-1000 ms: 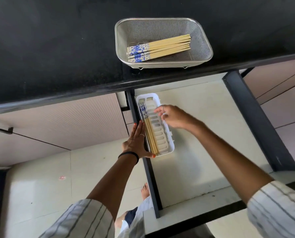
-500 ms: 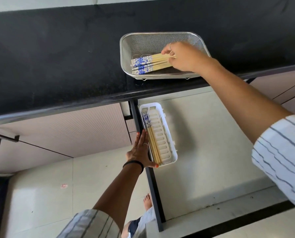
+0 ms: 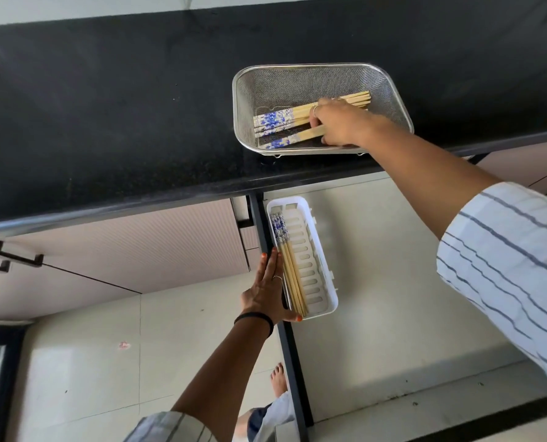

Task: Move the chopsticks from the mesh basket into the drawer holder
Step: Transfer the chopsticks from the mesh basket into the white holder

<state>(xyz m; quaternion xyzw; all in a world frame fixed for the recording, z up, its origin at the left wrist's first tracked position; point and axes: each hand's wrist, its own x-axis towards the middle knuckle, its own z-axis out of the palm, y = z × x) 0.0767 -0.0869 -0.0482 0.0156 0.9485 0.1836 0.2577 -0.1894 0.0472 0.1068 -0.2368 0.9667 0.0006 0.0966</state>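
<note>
- The task looks partly done: a few chopsticks (image 3: 289,269) already lie lengthwise along the left side of the white drawer holder (image 3: 320,266), blue-patterned ends toward the worktop (image 3: 106,122).
- Most of the holder's slotted floor is bare, so there is room for more.
- A bundle of chopsticks (image 3: 278,121) remains in the mesh basket (image 3: 393,100), which stands near the front edge of the dark worktop, toward its right end.
- The right hand (image 3: 342,126) is inside the basket, and its fingers (image 3: 318,130) are closed on one or two chopsticks (image 3: 292,139), angled away from the rest of the bundle and close to the basket's front wall; the exact count in the grip cannot be told.
- The left hand (image 3: 267,291) lies flat and grips nothing, its fingers (image 3: 273,263) stretched along the holder's left wall and its thumb at the near corner, seemingly steadying it.
- Judged from this, several more trips from basket to holder are left.
- No brand, label or readable writing shows; the chopstick ends carry only a blue-and-white pattern.
</note>
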